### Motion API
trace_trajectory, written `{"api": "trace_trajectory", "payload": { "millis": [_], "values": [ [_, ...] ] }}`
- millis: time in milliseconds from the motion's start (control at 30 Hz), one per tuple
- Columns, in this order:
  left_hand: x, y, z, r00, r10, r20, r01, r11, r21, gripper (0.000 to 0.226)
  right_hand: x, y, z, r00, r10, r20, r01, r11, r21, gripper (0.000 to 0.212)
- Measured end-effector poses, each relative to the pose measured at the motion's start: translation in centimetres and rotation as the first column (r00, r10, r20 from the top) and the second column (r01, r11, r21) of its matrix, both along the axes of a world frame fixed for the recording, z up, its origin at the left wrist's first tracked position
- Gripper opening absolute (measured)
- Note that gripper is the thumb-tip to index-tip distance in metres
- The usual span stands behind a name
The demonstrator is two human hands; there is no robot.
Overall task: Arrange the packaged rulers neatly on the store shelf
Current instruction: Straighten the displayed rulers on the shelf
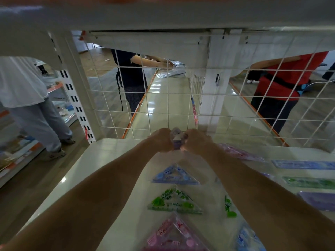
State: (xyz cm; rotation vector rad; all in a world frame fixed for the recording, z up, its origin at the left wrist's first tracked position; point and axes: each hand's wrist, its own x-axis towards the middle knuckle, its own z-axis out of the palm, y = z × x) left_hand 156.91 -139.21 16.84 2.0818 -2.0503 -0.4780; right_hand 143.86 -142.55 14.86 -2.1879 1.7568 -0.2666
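Observation:
Both my hands reach to the back of the white shelf [101,160] and hold one purple packaged ruler [176,139] between them. My left hand [161,140] grips its left side and my right hand [196,142] grips its right side, close to the wire mesh. Along the shelf toward me lie a blue triangle ruler pack [175,175], a green triangle ruler pack [174,201] and a pink triangle ruler pack [174,234]. To the right lie a pink straight ruler pack [239,153], a blue one [304,164], a green one [310,182] and a purple one [319,200].
A white wire mesh panel [181,98] closes the shelf's back, and an upper shelf board [163,17] hangs overhead. Beyond the mesh stand a person in dark clothes [130,77] and one in red [282,84]. A person in grey trousers [36,113] stands at left.

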Motion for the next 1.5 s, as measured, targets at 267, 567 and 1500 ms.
{"api": "trace_trajectory", "payload": {
  "millis": [267, 567, 1500],
  "values": [
    [0.2, -0.1, -0.2, 0.970, 0.113, -0.215, -0.112, 0.994, 0.015, 0.045, 0.6, 0.9, -1.6, 0.994, -0.074, 0.075, 0.090, 0.966, -0.243, 0.026],
    [0.7, 1.2, -0.1, 0.916, 0.148, -0.372, -0.151, 0.988, 0.022, 0.021, -0.4, 2.6, -0.8, 0.981, 0.036, 0.189, -0.001, 0.984, -0.181, 0.034],
    [2.4, 4.9, -0.4, 0.997, 0.045, -0.055, -0.052, 0.988, -0.148, 0.023, -0.3, 5.9, 1.3, 0.928, 0.372, -0.030, -0.370, 0.907, -0.201, 0.039]
  ]
}}
